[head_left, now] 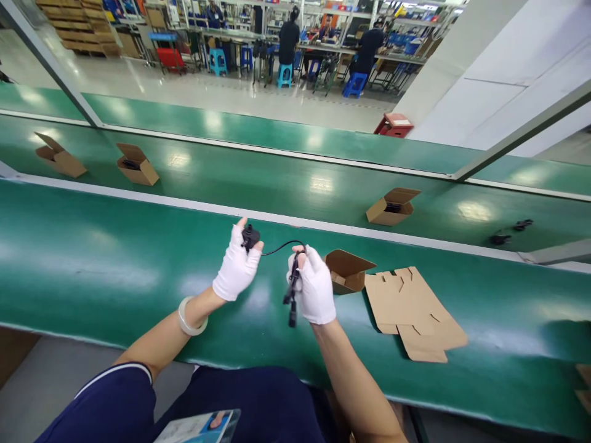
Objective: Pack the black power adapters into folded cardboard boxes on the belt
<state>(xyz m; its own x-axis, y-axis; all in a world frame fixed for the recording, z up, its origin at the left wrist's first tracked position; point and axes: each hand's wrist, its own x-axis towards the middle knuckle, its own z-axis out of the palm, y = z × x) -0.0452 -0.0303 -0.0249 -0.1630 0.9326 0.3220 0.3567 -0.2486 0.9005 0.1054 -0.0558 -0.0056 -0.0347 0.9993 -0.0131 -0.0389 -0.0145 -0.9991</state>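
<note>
Head view: we hold a black cable above a green conveyor belt.
Our left hand grips its plug; our right hand grips its connector, just beside an open cardboard box and a flat carton blank.

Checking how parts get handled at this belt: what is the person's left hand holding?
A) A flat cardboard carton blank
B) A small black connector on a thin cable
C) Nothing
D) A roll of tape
B: the left hand pinches the small black connector, and its thin cable runs across to the right hand.
</note>
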